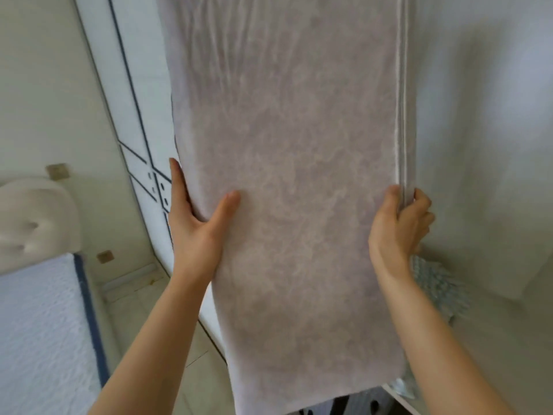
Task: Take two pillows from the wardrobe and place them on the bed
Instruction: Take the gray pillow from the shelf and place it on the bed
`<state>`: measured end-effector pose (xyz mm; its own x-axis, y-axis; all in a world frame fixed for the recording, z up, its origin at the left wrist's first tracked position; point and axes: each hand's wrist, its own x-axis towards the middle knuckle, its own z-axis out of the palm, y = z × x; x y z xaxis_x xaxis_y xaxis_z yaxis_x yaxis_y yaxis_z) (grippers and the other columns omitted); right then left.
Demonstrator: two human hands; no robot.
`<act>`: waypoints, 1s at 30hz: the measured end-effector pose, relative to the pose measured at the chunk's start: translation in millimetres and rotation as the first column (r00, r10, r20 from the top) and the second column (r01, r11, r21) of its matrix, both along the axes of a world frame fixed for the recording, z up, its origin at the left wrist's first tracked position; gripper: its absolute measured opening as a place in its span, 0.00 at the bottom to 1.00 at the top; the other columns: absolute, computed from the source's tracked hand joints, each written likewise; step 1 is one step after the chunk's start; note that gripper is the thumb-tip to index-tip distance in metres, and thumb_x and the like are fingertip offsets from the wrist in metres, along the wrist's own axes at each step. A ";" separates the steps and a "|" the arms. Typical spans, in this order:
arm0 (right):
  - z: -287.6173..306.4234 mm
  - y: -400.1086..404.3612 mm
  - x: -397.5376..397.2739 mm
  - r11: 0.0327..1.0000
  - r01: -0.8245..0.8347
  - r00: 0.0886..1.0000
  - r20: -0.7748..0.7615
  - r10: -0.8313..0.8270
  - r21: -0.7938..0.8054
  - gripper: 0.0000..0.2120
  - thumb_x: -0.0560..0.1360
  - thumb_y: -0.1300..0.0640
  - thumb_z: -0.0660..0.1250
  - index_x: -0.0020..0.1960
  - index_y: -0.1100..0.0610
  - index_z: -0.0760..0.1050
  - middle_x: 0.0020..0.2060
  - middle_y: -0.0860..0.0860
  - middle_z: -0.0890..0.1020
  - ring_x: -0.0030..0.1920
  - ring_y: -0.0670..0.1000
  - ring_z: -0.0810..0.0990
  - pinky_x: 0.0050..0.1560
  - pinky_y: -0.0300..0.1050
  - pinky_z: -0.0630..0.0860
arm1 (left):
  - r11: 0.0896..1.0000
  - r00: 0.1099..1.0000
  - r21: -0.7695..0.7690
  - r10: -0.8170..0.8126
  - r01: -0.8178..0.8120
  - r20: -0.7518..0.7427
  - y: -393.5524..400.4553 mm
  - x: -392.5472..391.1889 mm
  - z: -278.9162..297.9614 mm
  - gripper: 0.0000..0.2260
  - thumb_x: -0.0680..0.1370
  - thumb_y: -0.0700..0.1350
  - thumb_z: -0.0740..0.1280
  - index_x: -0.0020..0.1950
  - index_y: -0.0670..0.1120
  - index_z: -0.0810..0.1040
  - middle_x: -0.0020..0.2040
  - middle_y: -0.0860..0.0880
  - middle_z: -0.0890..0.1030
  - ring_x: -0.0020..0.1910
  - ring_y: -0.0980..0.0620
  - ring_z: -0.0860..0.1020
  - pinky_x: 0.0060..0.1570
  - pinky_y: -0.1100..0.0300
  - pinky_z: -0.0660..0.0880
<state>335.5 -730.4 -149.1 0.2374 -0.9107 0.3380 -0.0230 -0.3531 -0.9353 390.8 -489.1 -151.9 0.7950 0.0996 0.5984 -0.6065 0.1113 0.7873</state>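
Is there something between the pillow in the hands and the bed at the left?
Nothing visible does. The pillow is gripped at its two edges by the left hand and the right hand. The bed lies at lower left, and only bare floor shows between them. The pillow hides whatever lies behind it.

Two bare forearms, sleeveless, no jewellery visible.

Long pale fabric-covered pillow fills the centre, one hand on each long edge. White quilted bed low left, white panelled wardrobe door behind the pillow.
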 end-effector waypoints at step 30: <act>-101.8 319.1 166.0 0.332 -0.930 0.318 -0.113 0.942 0.155 0.33 0.77 0.45 0.63 0.75 0.52 0.53 0.70 0.56 0.62 0.66 0.59 0.68 0.65 0.56 0.69 | 0.617 0.612 0.064 0.786 -0.784 -0.081 285.9 -22.0 -53.4 0.26 0.76 0.48 0.71 0.26 0.53 0.58 0.23 0.58 0.59 0.22 0.61 0.59 0.23 0.71 0.59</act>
<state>501.6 -411.3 -250.9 0.9846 -0.0604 0.1639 0.1498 -0.1909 -0.9701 368.8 -203.2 -205.3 0.4687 0.7011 0.5374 -0.3799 -0.3892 0.8391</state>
